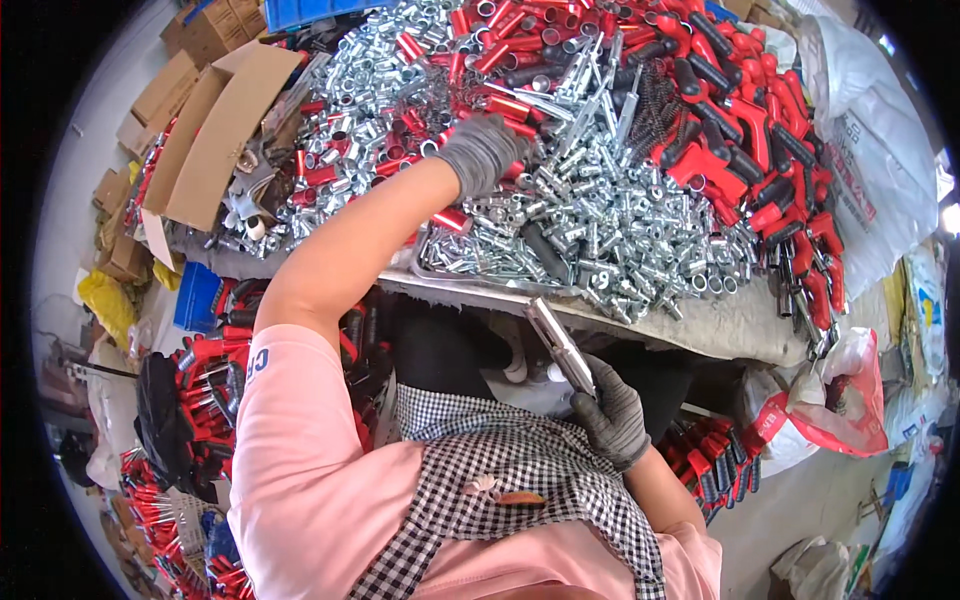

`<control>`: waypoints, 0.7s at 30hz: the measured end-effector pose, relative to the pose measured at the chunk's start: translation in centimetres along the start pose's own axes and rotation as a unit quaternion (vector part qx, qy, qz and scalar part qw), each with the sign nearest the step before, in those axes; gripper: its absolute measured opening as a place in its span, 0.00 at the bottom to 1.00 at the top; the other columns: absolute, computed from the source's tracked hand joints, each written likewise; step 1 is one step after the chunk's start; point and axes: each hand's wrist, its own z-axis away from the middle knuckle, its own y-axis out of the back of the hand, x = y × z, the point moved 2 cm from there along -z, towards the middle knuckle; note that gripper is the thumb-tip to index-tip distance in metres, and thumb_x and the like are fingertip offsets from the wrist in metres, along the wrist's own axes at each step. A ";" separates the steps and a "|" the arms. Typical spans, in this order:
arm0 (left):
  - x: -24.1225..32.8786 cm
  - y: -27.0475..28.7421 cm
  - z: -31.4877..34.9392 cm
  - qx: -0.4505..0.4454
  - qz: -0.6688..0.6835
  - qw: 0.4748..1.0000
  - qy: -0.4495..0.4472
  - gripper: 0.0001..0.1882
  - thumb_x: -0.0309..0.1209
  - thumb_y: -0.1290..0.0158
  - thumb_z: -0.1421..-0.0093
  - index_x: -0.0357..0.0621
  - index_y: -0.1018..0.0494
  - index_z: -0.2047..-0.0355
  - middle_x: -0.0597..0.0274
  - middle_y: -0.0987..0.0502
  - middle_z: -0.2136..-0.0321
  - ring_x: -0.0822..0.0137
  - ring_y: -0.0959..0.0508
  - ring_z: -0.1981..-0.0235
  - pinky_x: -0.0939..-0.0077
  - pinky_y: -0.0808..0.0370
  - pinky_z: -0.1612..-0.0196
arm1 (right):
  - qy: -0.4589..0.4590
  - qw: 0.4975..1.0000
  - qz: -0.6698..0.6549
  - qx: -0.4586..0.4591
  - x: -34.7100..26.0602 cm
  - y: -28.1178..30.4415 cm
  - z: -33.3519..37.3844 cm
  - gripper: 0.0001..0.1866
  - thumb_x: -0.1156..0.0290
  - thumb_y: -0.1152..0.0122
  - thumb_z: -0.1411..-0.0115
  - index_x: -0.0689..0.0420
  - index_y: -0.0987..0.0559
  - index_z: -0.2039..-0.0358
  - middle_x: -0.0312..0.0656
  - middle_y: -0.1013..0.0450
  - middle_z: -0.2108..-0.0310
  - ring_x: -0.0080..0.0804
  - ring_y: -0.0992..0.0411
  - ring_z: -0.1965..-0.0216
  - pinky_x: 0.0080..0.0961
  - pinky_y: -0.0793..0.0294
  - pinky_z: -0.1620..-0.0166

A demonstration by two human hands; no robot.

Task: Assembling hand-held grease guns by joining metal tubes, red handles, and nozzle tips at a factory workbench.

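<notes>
The channel-shaped silver metal part (562, 345) is in the gloved right hand (612, 415), whose fingers are curled around its lower end, closed as far as its thickness allows. Most of its length projects past those fingers, free of the grip. Its long axis runs obliquely, from the fingers at the lower right up and leftward, so the far end points away from the body toward the front edge of the table (745, 337). The view does not settle whether that end touches the edge.

The gloved left hand (484, 155) is at the heap, well beyond the far end of the held part. Its fingers point rightward and down among the pieces; their tips are partly hidden, so how far they are open, and whether they grip anything, cannot be told. Red metal tubes (512, 106) lie just beyond these fingers, and silver threaded fittings (620, 235) spread to their right and nearer the body. Dark coil springs (655, 112) lie farther right of them, with red tool handles (752, 130) past those. Between the two sets of fingers, a black grip sleeve (544, 250) rests among the fittings, slanting.
</notes>
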 end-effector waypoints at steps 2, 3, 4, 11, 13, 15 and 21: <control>-1.3 -0.6 0.9 0.091 0.011 0.994 0.066 0.32 0.32 0.41 0.55 0.47 0.32 0.46 0.52 0.24 0.56 0.54 0.26 0.53 0.61 0.29 0.49 | -0.007 0.998 -0.067 0.021 -0.4 -0.9 0.1 0.32 0.58 0.40 0.41 0.64 0.36 0.42 0.40 0.29 0.54 0.22 0.33 0.55 0.21 0.34 0.51; -1.3 -0.5 2.3 0.219 0.107 0.965 0.096 0.32 0.32 0.41 0.54 0.46 0.32 0.46 0.52 0.25 0.56 0.56 0.25 0.54 0.63 0.29 0.49 | -0.002 0.989 -0.143 0.038 -0.4 -0.9 0.2 0.33 0.57 0.38 0.42 0.64 0.36 0.42 0.38 0.28 0.57 0.20 0.32 0.59 0.18 0.33 0.55; -0.7 -0.4 4.4 0.341 0.199 0.910 0.127 0.32 0.32 0.40 0.53 0.45 0.33 0.46 0.52 0.25 0.56 0.57 0.24 0.55 0.64 0.28 0.50 | -0.031 0.986 -0.160 0.037 -0.3 -0.9 0.4 0.36 0.53 0.37 0.44 0.64 0.35 0.43 0.33 0.29 0.67 0.15 0.35 0.69 0.13 0.35 0.65; 9.9 -4.0 14.0 0.430 0.302 0.848 -0.069 0.26 0.34 0.41 0.44 0.41 0.36 0.48 0.60 0.26 0.66 0.70 0.25 0.63 0.75 0.26 0.60 | -0.037 0.968 -0.246 -0.033 0.5 -2.4 -0.4 0.32 0.57 0.39 0.43 0.67 0.34 0.47 0.33 0.35 0.78 0.17 0.39 0.81 0.14 0.41 0.78; 12.3 -3.5 15.0 0.284 0.864 0.416 0.024 0.27 0.36 0.41 0.43 0.43 0.38 0.47 0.58 0.26 0.63 0.67 0.25 0.61 0.72 0.27 0.57 | -0.053 0.966 -0.246 -0.065 0.2 -2.6 -0.1 0.31 0.58 0.40 0.43 0.67 0.34 0.47 0.34 0.35 0.78 0.17 0.39 0.81 0.14 0.41 0.78; 13.0 -3.9 15.6 0.270 0.875 0.401 -0.014 0.28 0.37 0.40 0.44 0.45 0.38 0.47 0.56 0.25 0.60 0.65 0.24 0.60 0.71 0.26 0.56 | -0.065 0.962 -0.252 -0.081 0.1 -3.1 -0.2 0.29 0.59 0.42 0.41 0.67 0.33 0.47 0.34 0.34 0.78 0.17 0.39 0.82 0.14 0.42 0.79; 16.3 -3.5 16.3 0.133 0.942 0.305 -0.042 0.32 0.38 0.40 0.45 0.55 0.40 0.42 0.52 0.25 0.60 0.54 0.23 0.58 0.55 0.25 0.54 | -0.039 0.911 -0.389 -0.130 0.6 -5.0 0.0 0.27 0.58 0.46 0.38 0.63 0.36 0.46 0.33 0.36 0.80 0.18 0.42 0.84 0.13 0.45 0.80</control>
